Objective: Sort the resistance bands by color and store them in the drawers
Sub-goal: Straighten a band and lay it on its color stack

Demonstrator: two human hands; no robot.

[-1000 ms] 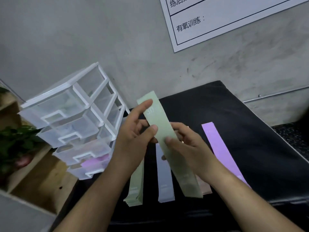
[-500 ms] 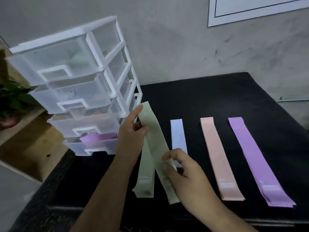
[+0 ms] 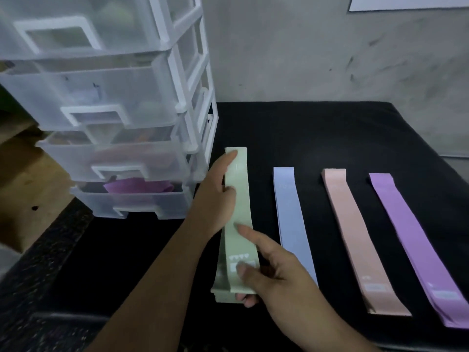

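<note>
A stack of pale green resistance bands (image 3: 239, 212) lies lengthwise on the black table (image 3: 317, 138). My left hand (image 3: 212, 196) grips its upper part from the left side. My right hand (image 3: 269, 273) pinches its lower end, thumb on the label and a finger underneath. To the right lie a light blue band (image 3: 291, 219), a peach band (image 3: 355, 235) and a purple band (image 3: 411, 240), all parallel. A clear plastic drawer tower (image 3: 114, 110) with a white frame stands at the left. Its bottom drawer (image 3: 132, 199) sits partly pulled out with a purple band inside.
A grey concrete wall (image 3: 304, 52) rises behind the table, with a white paper sheet (image 3: 406, 2) at the top right. A wooden shelf (image 3: 22, 179) lies beyond the table's left edge. The speckled dark table edge (image 3: 38, 262) runs along the lower left.
The green band in my hands has come down onto the other green bands and lines up with them. The camera has moved closer and lower toward the table.
</note>
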